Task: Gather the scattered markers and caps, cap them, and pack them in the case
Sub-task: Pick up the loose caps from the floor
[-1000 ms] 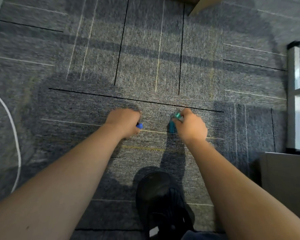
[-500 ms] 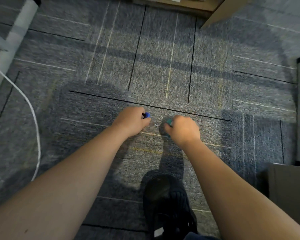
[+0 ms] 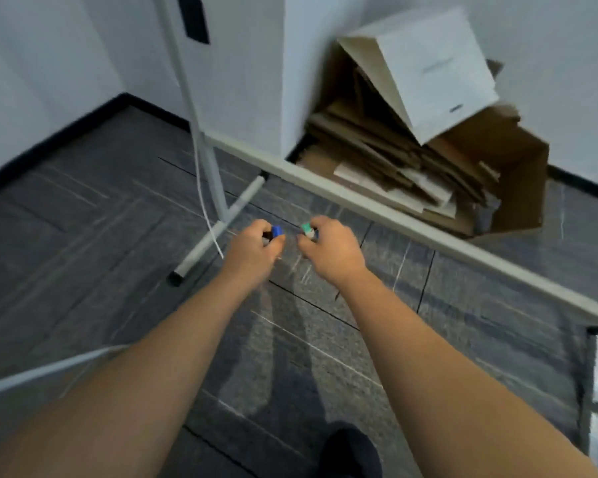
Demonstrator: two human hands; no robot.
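Now raised off carpet (image 3: pixel 83 236), left hand (image 3: pixel 256 248) gripping blue marker (image 3: pixel 277 231), right hand (image 3: pixel 332 248) green (image 3: pixel 306 229)

The curled fingers of the left hand (image 3: pixel 252 246) are covering nearly all of a small blue plastic piece (image 3: pixel 277 231); only its end is peeking out, so whether it is a cap or a whole marker cannot be told. The right hand (image 3: pixel 328 251) is hiding a small green-and-white plastic piece (image 3: pixel 307 230) the same way. Motion blur is smearing the whole scene, softening the grey carpet tiles (image 3: pixel 83 243) and the stack of flattened brown cardboard (image 3: pixel 404 167). The small print on the white paper bag (image 3: pixel 428 70) is too blurred to read. The bottom edge is cutting off a dark shoe (image 3: pixel 351 453), and both forearms are running out of view.
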